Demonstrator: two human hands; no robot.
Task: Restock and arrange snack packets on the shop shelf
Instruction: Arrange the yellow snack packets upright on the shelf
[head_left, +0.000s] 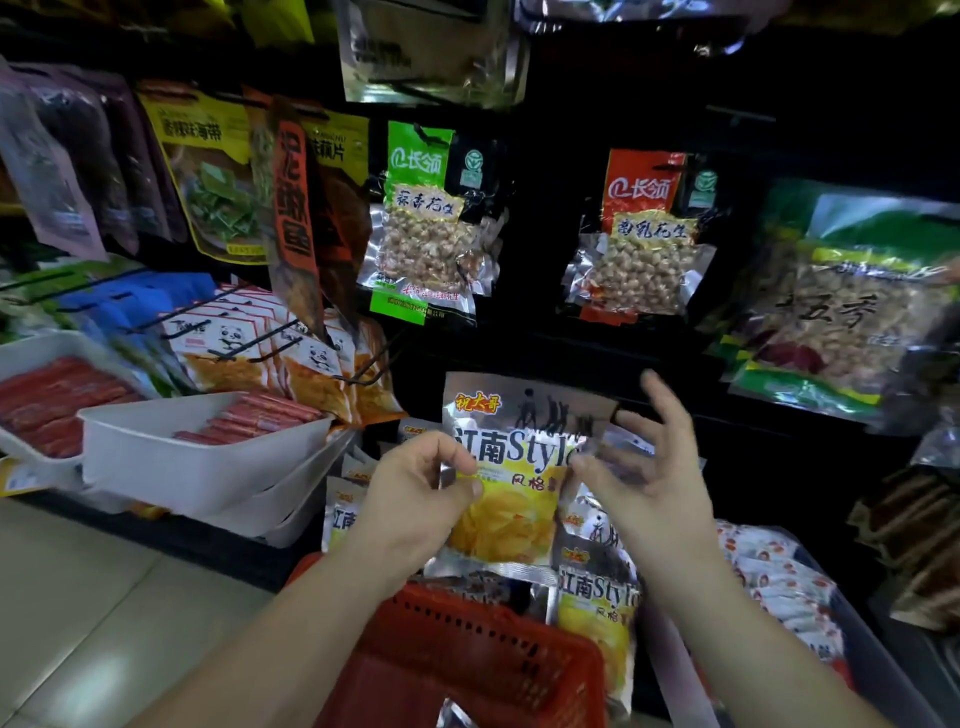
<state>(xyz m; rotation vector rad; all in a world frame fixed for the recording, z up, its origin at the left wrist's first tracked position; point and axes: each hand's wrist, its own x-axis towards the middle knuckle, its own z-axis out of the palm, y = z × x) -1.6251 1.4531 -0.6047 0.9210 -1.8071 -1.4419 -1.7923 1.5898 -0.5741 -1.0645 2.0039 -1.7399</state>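
Nearest, at 6 o'clock, sits a red mesh basket (467, 649), with both bare forearms reaching over it. The left hand (415, 493) pinches the left edge of a silver-and-yellow snack packet (511, 467) between thumb and curled fingers, holding it upright with its printed face outward. That looks like a way to square it up before setting it among its kind. The right hand (649, 467), at 3 o'clock of the packet, is released: its fingers are splayed and blurred, and the thumb is just at the packet's right edge, probably steadying it. More matching packets (597, 597) stand in a row just behind the basket, so the held one likely joins them.

The shelving is dark. Above, at 12 and 1 o'clock, a green peanut packet (421, 228) and a red peanut packet (639, 234) hang on pegs. At 9 o'clock, white trays (197, 467) hold red sausage sticks. Pale floor tiles (78, 597) show at 8 o'clock.
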